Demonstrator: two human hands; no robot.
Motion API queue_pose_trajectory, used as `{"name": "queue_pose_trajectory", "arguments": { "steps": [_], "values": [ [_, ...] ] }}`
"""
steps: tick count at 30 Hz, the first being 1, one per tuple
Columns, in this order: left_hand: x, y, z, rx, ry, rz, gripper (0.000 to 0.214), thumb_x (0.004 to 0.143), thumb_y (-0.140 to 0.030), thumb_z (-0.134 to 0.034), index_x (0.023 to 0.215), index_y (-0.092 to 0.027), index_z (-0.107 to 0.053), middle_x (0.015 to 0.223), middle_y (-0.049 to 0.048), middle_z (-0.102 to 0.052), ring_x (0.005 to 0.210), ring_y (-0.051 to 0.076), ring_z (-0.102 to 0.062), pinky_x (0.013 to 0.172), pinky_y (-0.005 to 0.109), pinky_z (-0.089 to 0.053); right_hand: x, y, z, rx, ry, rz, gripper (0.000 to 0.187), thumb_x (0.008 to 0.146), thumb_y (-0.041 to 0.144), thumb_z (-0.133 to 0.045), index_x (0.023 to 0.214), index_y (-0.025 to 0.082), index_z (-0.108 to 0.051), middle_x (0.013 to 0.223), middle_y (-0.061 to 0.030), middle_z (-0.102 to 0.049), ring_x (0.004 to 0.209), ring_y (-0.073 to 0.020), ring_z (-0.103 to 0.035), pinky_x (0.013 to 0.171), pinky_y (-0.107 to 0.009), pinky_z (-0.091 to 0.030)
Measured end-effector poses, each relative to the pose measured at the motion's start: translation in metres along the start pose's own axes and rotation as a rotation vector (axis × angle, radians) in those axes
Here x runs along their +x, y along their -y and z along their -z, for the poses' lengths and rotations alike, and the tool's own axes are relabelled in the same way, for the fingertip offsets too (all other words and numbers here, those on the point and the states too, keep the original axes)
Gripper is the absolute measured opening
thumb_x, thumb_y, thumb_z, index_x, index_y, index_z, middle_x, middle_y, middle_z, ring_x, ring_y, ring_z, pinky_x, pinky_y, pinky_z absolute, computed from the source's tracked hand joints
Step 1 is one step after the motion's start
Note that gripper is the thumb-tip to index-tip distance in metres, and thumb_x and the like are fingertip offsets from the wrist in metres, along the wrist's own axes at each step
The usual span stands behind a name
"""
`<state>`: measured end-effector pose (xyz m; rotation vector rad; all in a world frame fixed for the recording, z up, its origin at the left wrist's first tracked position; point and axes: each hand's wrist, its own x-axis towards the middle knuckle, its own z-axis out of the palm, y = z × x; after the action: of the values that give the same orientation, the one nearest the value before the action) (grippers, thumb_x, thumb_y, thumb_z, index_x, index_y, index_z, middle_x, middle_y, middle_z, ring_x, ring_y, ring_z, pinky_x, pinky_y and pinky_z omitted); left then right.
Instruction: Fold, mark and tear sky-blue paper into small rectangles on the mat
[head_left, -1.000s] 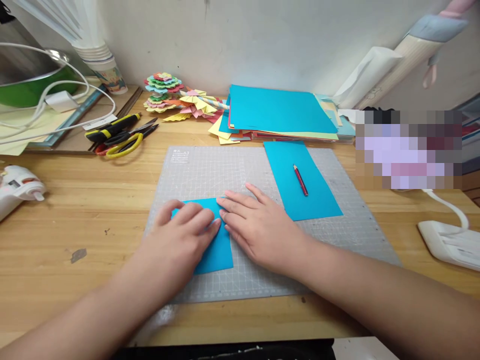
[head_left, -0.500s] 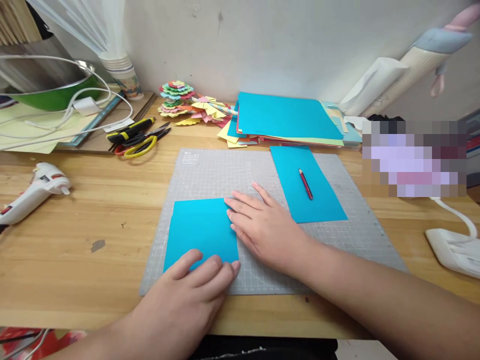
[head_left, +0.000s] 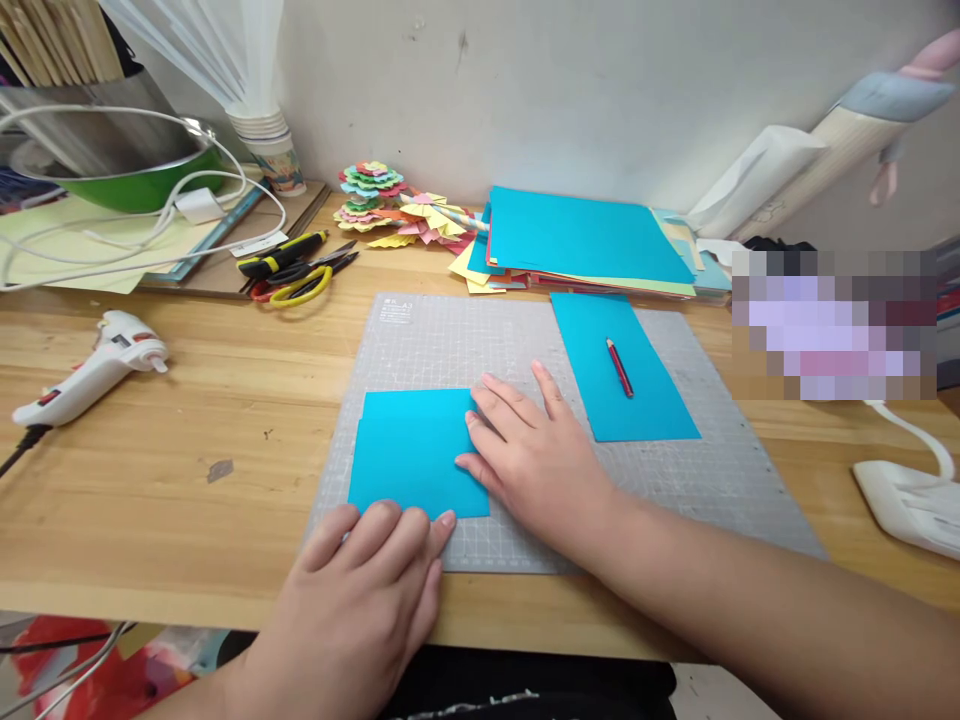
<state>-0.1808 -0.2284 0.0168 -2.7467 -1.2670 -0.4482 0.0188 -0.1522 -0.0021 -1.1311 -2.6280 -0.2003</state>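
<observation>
Right hand [head_left: 525,440], fingers spread, rests over the right edge of the nearer blue paper [head_left: 412,455]; left hand [head_left: 364,590] curls at its near edge, any pinch indiscernible.

1 pale grey wall [head_left: 562,100], marked with dark smudges [head_left: 463,42], rises behind the back edge of a light wooden desk [head_left: 187,530]; 1 grey patch [head_left: 220,470] marks its top toward the front edge.
</observation>
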Motion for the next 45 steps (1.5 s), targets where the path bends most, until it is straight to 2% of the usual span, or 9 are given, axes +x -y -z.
{"name": "queue_pose_trajectory", "arguments": {
  "steps": [9,14,19,20,22,25,30,37,45],
  "values": [
    [-0.028,0.017,0.018,0.169,0.088,0.070,0.036,0.095,-0.018,-0.035,0.103,-0.010,-0.070,0.082,0.0069,-0.066,0.078,0.022,-0.052,0.073,0.039,-0.031,0.000,0.001,0.001,0.002,0.000,-0.014,0.037,0.098,0.037,-0.044,0.110,0.011,-0.069,0.124,-0.0161,-0.065,0.129,-0.0306,-0.048,0.113,-0.062,-0.024],
    [-0.043,0.026,0.025,0.204,0.145,0.129,0.033,0.094,-0.022,-0.037,0.097,-0.014,-0.069,0.074,0.0050,-0.060,0.074,0.023,-0.051,0.071,0.040,-0.031,-0.001,0.000,0.001,-0.001,0.002,-0.014,0.037,0.098,0.036,-0.043,0.110,0.012,-0.069,0.123,-0.0163,-0.065,0.129,-0.0306,-0.049,0.113,-0.061,-0.024],
    [-0.031,0.035,0.036,0.116,0.123,0.212,0.036,0.094,-0.031,-0.040,0.068,-0.021,-0.063,0.069,0.0043,-0.054,0.071,0.023,-0.047,0.071,0.041,-0.031,-0.001,0.001,0.001,0.006,-0.001,-0.008,0.034,0.098,0.034,-0.044,0.107,0.012,-0.069,0.122,-0.0150,-0.066,0.129,-0.0301,-0.049,0.114,-0.059,-0.024],
    [-0.026,0.036,0.035,0.094,0.097,0.202,0.034,0.094,-0.031,-0.041,0.072,-0.022,-0.064,0.076,0.0054,-0.057,0.077,0.024,-0.049,0.075,0.042,-0.032,-0.001,0.001,0.001,0.008,-0.003,-0.008,0.034,0.098,0.034,-0.045,0.106,0.012,-0.069,0.122,-0.0146,-0.066,0.129,-0.0298,-0.049,0.114,-0.058,-0.025],
    [-0.017,0.036,0.028,0.034,0.052,0.107,0.025,0.095,-0.030,-0.044,0.095,-0.025,-0.068,0.098,0.0058,-0.063,0.093,0.025,-0.052,0.086,0.043,-0.033,-0.001,0.001,0.001,0.013,-0.006,-0.010,0.034,0.097,0.035,-0.046,0.106,0.012,-0.069,0.123,-0.0140,-0.065,0.129,-0.0294,-0.049,0.114,-0.057,-0.025],
    [-0.007,0.035,0.010,-0.026,0.037,-0.071,0.027,0.094,-0.044,-0.049,0.116,-0.037,-0.063,0.114,-0.0002,-0.063,0.111,0.023,-0.049,0.107,0.043,-0.022,0.000,0.000,0.001,0.016,-0.010,-0.016,0.034,0.097,0.035,-0.046,0.106,0.012,-0.069,0.124,-0.0134,-0.065,0.129,-0.0292,-0.049,0.115,-0.056,-0.024],
    [-0.003,0.039,-0.005,-0.063,0.088,-0.149,0.035,0.088,-0.057,-0.052,0.117,-0.040,-0.062,0.120,-0.0026,-0.062,0.118,0.022,-0.047,0.116,0.042,-0.008,0.001,0.000,0.002,0.021,-0.004,-0.008,0.034,0.097,0.035,-0.045,0.105,0.013,-0.070,0.124,-0.0130,-0.065,0.129,-0.0292,-0.048,0.115,-0.055,-0.024],
    [-0.006,0.052,0.002,-0.009,0.108,-0.187,0.030,0.093,-0.051,-0.048,0.119,-0.044,-0.061,0.117,-0.0031,-0.060,0.118,0.020,-0.045,0.117,0.039,-0.007,0.000,-0.001,0.000,0.010,-0.026,-0.005,0.035,0.097,0.036,-0.047,0.105,0.011,-0.069,0.122,-0.0129,-0.066,0.129,-0.0289,-0.048,0.115,-0.054,-0.024],
    [-0.029,0.065,0.010,0.036,0.118,-0.100,0.028,0.094,-0.044,-0.046,0.118,-0.046,-0.061,0.109,-0.0023,-0.063,0.114,0.021,-0.049,0.117,0.041,-0.007,0.000,-0.001,-0.002,-0.010,-0.030,-0.004,0.035,0.097,0.039,-0.048,0.105,0.012,-0.069,0.120,-0.0117,-0.066,0.128,-0.0282,-0.049,0.116,-0.054,-0.023]
  ]
}}
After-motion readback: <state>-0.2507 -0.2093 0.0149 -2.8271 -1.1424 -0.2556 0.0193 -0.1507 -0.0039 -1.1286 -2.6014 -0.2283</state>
